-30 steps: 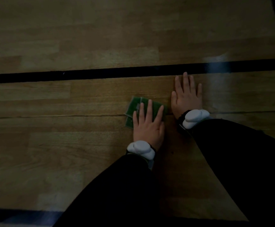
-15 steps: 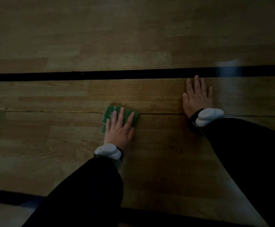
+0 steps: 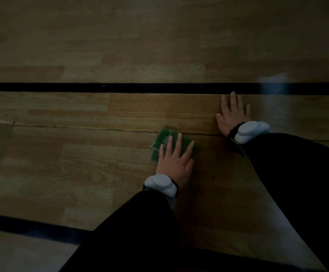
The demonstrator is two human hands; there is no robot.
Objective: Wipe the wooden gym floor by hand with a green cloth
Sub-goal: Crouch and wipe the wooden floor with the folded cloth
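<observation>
Mid-stroke on the wooden floor (image 3: 101, 163). Left hand (image 3: 174, 163) pressed flat on the green cloth (image 3: 160, 143), fingers straight and spread, nothing pinched or curled. Cloth lying on the near side of the black line (image 3: 120, 88), just short of a thin seam in the boards (image 3: 81, 128), its far corner touching that seam. Swept back toward the right hand since half a second ago, after an outward pass away from it; now again near that hand, though not touching. Right hand (image 3: 233, 114) braced palm-down on the boards, fingers straight, tips just short of the black line, holding nothing. White wrist devices (image 3: 160, 183) on both arms. Judged as back-and-forth wiping of the strip below the line, well underway, much floor left untouched.
</observation>
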